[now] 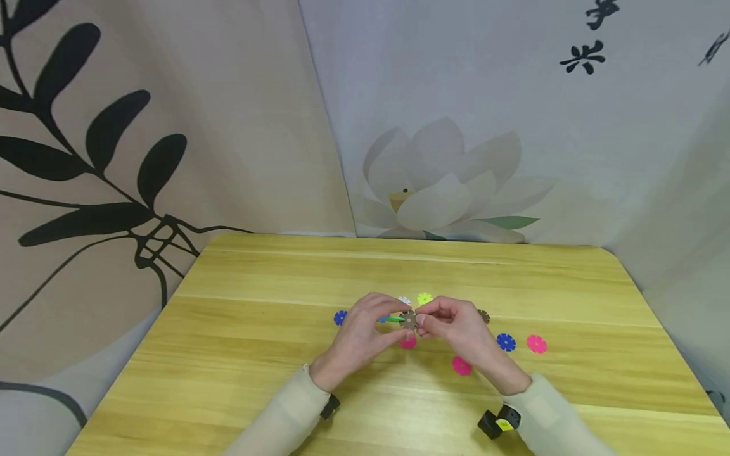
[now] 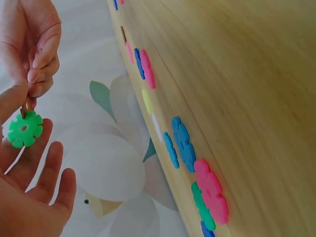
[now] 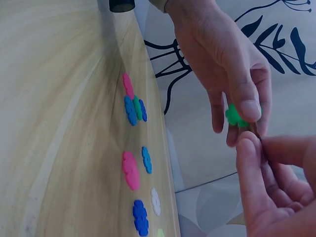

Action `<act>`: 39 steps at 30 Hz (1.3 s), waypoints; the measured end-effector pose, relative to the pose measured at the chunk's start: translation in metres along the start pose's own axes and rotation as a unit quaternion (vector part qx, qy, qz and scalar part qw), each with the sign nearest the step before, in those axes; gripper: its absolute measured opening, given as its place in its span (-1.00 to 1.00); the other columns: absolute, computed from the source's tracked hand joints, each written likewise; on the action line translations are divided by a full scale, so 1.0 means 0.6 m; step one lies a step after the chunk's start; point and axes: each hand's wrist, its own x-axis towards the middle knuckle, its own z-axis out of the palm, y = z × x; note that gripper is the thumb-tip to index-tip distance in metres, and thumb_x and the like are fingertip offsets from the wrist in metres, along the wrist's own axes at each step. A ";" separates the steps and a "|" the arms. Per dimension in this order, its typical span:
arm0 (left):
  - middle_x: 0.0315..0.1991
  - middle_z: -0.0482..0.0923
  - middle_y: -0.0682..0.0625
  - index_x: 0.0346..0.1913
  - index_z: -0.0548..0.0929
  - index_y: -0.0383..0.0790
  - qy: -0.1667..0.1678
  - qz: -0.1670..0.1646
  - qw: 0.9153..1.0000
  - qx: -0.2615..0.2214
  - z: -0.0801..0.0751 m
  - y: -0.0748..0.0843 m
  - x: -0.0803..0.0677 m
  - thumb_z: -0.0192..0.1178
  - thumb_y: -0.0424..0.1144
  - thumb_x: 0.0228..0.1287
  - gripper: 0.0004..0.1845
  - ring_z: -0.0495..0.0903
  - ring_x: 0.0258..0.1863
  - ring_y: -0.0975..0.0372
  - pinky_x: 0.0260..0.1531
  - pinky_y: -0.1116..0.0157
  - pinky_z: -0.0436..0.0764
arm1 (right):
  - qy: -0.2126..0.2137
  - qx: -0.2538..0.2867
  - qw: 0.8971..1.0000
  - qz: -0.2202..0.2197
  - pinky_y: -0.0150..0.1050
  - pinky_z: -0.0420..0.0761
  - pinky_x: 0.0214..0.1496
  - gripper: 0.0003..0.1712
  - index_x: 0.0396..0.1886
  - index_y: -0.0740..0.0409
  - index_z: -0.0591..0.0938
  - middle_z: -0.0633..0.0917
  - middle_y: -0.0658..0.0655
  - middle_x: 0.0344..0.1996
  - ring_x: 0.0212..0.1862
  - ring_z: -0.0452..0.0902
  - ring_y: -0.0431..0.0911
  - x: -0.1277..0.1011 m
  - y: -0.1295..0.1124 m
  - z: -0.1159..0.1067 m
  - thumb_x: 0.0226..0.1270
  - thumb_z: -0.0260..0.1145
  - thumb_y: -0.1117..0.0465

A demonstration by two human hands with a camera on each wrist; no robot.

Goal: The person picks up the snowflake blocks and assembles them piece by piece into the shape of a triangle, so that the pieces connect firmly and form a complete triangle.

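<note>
The brown disc (image 1: 408,322), thin and notched around its rim, is between my hands; the notched green disc (image 2: 33,127) juts toward nine o'clock. My left hand (image 1: 356,329), widely curved, grips the brown rim near twelve and six; my right hand (image 1: 459,326) pinches it at three.

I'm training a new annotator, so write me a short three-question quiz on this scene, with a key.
1. True or false: the person's right hand pinches the brown, round, notched plastic-looking disc.

2. Multiple choice: what colour is the disc that meets the brown one between the two hands?
A. yellow
B. green
C. white

3. Fill in the blank: in the head view, the disc lying farthest right on the yellowish wooden table is ____.

Key:
1. True.
2. B, the green, round, notched plastic-looking disc.
3. Pink: the pink, round, notched plastic-looking disc.
</note>
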 end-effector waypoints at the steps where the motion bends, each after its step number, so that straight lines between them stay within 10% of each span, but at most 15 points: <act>1: 0.01 0.74 0.01 0.03 0.77 -0.17 0.004 0.002 1.000 0.001 -0.001 0.000 0.000 0.60 -0.20 0.09 -0.58 0.63 0.10 0.15 0.17 0.12 0.61 | -0.005 -0.002 1.000 -0.002 0.03 0.74 -0.02 -0.76 -0.02 0.41 0.66 0.78 0.25 -0.20 -0.12 0.74 0.25 0.001 0.000 -0.002 0.48 0.34 0.30; 16: 0.00 0.74 0.01 0.03 0.76 -0.22 0.030 -0.036 0.999 -0.020 -0.030 -0.018 -0.015 0.58 -0.25 0.12 -0.60 0.64 0.07 0.15 0.13 0.13 0.64 | -0.010 -0.233 0.971 -0.052 -0.08 0.72 0.01 -0.80 0.00 0.24 0.72 0.77 0.04 -0.16 -0.05 0.69 -0.02 0.037 0.029 -0.040 0.49 0.35 0.26; 39: 0.00 0.75 0.02 0.03 0.78 -0.16 0.019 -0.039 0.999 -0.024 -0.044 -0.025 -0.025 0.55 -0.20 0.18 -0.64 0.65 0.06 0.16 0.10 0.10 0.66 | -0.159 -0.393 0.899 -0.107 -0.06 0.66 0.12 -0.63 0.11 0.18 0.74 0.69 0.03 -0.03 -0.02 0.61 -0.08 0.066 0.057 -0.053 0.32 0.50 0.27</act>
